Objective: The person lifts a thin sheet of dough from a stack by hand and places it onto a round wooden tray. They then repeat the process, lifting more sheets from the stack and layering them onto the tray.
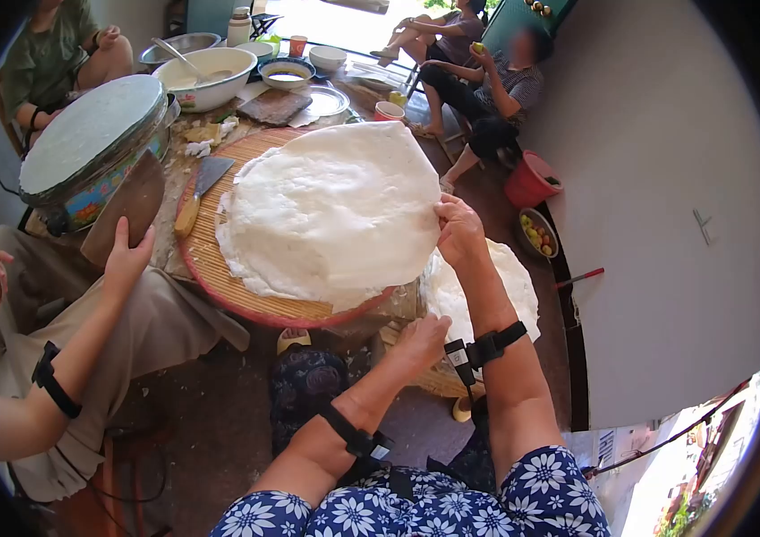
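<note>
Blue-flowered sleeves [541,492] frame a right hand [458,231] pinching one thin white round sheet [335,210] above a stacked red-rimmed bamboo tray [210,259]; left hand [420,342] grip unclear, second pile [520,282] beside.

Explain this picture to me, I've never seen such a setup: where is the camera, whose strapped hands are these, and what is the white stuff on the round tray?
No machine here: the one picture comes from a camera worn on a person's head, looking down at their own two bare hands, black bands on the wrists. The right hand pinches the edge of the top sheet, thin and white, over a stack of sheets on a round bamboo tray. The left hand is lower, by a second white pile; whether it grips anything I cannot tell. A cleaver lies on the tray. At the left, another person's hand touches a wooden paddle beside a cloth-topped round drum. A white bowl stands beyond.
</note>
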Tool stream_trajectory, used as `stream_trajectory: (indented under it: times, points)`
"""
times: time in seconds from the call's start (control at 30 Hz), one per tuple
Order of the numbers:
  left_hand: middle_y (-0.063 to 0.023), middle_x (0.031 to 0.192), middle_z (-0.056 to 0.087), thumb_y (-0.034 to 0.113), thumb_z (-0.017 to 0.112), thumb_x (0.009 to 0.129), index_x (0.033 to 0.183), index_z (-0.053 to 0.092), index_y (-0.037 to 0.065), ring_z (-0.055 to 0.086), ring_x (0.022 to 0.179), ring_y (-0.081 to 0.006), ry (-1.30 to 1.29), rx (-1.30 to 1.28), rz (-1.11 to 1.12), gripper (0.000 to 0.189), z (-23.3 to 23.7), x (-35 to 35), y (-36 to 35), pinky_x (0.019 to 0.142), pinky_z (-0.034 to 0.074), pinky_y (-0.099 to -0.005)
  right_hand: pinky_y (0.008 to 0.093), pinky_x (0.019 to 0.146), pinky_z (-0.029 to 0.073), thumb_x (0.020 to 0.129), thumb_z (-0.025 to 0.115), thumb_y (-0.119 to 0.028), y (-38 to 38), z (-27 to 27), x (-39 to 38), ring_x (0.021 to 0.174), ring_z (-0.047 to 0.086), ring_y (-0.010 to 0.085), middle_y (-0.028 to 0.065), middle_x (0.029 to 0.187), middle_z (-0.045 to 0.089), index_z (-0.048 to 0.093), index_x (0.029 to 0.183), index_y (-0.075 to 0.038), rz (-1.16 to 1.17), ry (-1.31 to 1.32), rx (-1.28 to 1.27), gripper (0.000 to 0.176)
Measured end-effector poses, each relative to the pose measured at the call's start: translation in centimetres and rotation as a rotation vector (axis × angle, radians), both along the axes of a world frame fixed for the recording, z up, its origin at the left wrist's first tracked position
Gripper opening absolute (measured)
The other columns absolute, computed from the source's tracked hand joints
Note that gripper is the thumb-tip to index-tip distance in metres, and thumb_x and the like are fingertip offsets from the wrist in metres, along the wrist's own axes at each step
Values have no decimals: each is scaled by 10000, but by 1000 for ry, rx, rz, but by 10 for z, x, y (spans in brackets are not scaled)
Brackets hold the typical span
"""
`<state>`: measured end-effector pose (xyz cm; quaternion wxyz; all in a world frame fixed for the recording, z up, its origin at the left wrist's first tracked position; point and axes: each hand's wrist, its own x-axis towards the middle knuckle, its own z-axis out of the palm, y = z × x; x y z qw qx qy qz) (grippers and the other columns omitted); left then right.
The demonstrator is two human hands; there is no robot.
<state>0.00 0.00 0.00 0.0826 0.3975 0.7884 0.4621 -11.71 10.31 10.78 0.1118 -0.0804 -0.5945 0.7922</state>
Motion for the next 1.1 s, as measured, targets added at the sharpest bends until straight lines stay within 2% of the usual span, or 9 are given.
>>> stream_trajectory:
  times: [0.1,0.17,0.33,0.47,0.57,0.7,0.8,0.97,1.1]
  points:
    - [-207,1012,552,117,635,729,1086,515,60,558,966,-380,-59,-209,-53,381,1,1,-18,803,459,-439,353,817,508,851,552,-57,-7,-22,8,848,621,209,135,985,618,528,1066,58,171,-97,-290,245]
    - [-191,979,554,102,634,724,1069,513,54,559,964,-372,30,-133,-82,369,5,-3,-6,793,458,-439,342,782,518,848,547,-48,-9,-10,8,812,626,204,127,962,624,549,1022,50,115,-163,-237,199]
    - [-185,1004,554,70,630,712,1061,515,51,552,977,-366,9,-84,-84,368,-4,2,-1,803,453,-440,320,737,520,836,568,-46,-33,21,6,768,615,172,65,858,612,559,967,-25,76,-151,20,133]
    - [-192,1036,553,80,582,744,1072,518,51,545,983,-373,-23,-118,-86,335,-1,0,-8,819,447,-441,295,723,516,843,550,-40,-28,43,11,751,606,148,53,858,605,542,933,-25,78,22,-71,91]
    - [-197,1054,552,94,551,767,1088,520,53,542,995,-382,-46,-133,-50,325,-2,-1,-7,822,448,-448,288,724,518,846,534,-30,-7,36,33,743,605,148,59,849,603,536,946,-12,2,45,-119,101]
    - [-215,1083,547,106,546,775,1108,522,42,536,1017,-390,-64,-189,-37,340,9,0,-7,837,443,-454,319,798,505,848,486,-2,34,-8,56,839,610,186,112,944,604,518,1000,22,-136,-77,-119,157]
    - [-231,1113,538,93,536,770,1137,517,25,536,1027,-392,82,-212,-95,374,12,-2,-2,865,430,-461,354,878,484,842,453,10,50,-23,70,907,617,221,136,1013,618,527,1071,50,-13,-75,-149,244]
    - [-257,1207,485,78,545,752,1192,496,21,447,1146,-411,255,1,128,446,4,1,8,958,367,-449,334,887,469,820,451,29,49,-18,91,928,606,219,145,1039,599,489,1108,54,-48,-39,-148,291]
    - [-255,1259,446,100,559,758,1262,451,29,400,1197,-410,72,-52,75,520,15,4,1,988,344,-440,333,894,459,819,452,25,49,-11,92,944,599,218,139,1047,599,488,1122,61,-42,10,-177,307]
